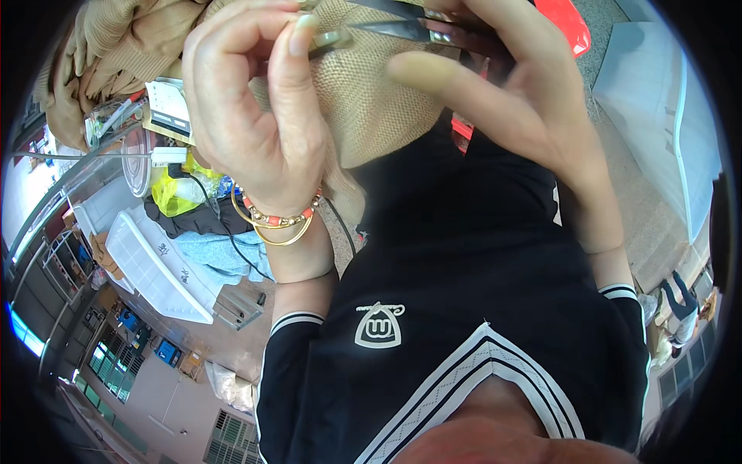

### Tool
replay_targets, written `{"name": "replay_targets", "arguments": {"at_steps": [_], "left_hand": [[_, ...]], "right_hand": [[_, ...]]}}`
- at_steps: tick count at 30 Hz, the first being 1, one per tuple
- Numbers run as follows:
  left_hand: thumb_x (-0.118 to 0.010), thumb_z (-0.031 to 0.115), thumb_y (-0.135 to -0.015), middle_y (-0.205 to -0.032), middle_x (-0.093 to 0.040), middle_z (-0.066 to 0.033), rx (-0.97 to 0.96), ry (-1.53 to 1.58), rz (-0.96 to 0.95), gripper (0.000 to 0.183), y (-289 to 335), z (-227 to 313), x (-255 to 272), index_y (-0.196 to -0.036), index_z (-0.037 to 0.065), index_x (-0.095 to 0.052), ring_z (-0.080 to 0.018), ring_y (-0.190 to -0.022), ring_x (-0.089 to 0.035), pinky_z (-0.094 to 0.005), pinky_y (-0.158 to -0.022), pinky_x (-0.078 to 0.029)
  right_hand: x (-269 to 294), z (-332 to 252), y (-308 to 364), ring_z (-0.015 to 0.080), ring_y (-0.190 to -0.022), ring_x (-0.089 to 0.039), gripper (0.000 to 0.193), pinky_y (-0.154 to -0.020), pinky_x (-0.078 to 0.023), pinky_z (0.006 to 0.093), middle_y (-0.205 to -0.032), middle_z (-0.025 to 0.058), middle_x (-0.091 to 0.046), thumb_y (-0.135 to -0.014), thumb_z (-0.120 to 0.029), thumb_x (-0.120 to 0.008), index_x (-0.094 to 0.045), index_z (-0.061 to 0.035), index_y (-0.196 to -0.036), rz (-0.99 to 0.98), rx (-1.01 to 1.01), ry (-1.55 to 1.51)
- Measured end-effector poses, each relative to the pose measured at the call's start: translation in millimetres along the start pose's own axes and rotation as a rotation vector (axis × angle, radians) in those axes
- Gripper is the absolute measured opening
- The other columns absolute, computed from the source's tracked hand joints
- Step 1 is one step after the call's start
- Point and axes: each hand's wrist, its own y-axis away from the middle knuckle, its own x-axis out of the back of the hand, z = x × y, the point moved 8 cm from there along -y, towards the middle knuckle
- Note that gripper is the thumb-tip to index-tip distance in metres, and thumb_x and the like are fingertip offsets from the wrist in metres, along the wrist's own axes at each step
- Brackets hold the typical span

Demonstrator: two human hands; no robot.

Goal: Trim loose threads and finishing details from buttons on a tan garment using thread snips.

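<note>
At the top of the head view, my left hand is closed, its thumb and fingers pinching a tan knitted fabric. A small shiny greenish-brown piece, perhaps a button, sits by the thumb tip; its kind is unclear. From the right, my right hand holds thread snips with two dark pointed blades spread apart over the fabric. The blades point left, toward the left thumb. The right thumb is stretched out and slightly blurred below the blades. The grip on the snips is partly hidden by the fingers and the picture's edge.
More tan knitwear is heaped at the upper left. Below it are a yellow plastic bag, a black cable and a white plastic bin with light blue cloth. A translucent bin and a red object are at the right.
</note>
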Motion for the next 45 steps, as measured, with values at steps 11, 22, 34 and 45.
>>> {"name": "replay_targets", "arguments": {"at_steps": [11,22,34,45], "left_hand": [[-0.059,-0.001,-0.095,-0.109,-0.062,-0.0143,0.057,0.097,0.032,0.008,2.0,-14.1,2.3,-0.103,-0.004,-0.058,-0.0101,-0.084,-0.059,-0.0218,-0.077,-0.048],[-0.059,-0.001,-0.095,-0.109,-0.062,-0.0146,0.052,0.152,0.063,0.009,3.0,-17.4,1.9,-0.102,-0.005,-0.058,-0.0108,-0.084,-0.06,-0.0223,-0.077,-0.05],[-0.059,-0.002,-0.095,-0.109,-0.062,-0.0142,0.063,0.181,0.094,0.009,5.7,-20.5,2.9,-0.103,-0.005,-0.058,-0.0106,-0.084,-0.059,-0.0226,-0.078,-0.05],[-0.059,-0.001,-0.095,-0.109,-0.063,-0.014,0.062,0.191,0.105,0.009,6.2,-19.3,2.6,-0.103,-0.005,-0.058,-0.0098,-0.083,-0.059,-0.0219,-0.076,-0.049]], "right_hand": [[-4.3,-7.4,-0.7,0.0237,-0.076,-0.061,0.036,-0.066,-0.049,0.0305,-0.086,0.0095,-0.059,-0.077,-0.009,-0.077,-0.068,-0.0052,-0.112,-0.072,0.043,0.398],[-8.3,-14.6,0.9,0.0218,-0.074,-0.06,0.031,-0.066,-0.048,0.0316,-0.082,0.0069,-0.057,-0.073,-0.007,-0.08,-0.071,-0.0032,-0.102,0.028,0.112,0.488],[-12.6,-17.3,2.0,0.0211,-0.074,-0.06,0.033,-0.068,-0.049,0.0322,-0.082,0.0057,-0.057,-0.072,-0.008,-0.081,-0.072,-0.0041,-0.103,0.059,0.112,0.533],[-10.6,-21.4,-0.2,0.0207,-0.071,-0.06,0.028,-0.064,-0.048,0.0315,-0.079,0.0049,-0.056,-0.072,-0.007,-0.079,-0.072,-0.0048,-0.099,0.088,0.14,0.513]]}}
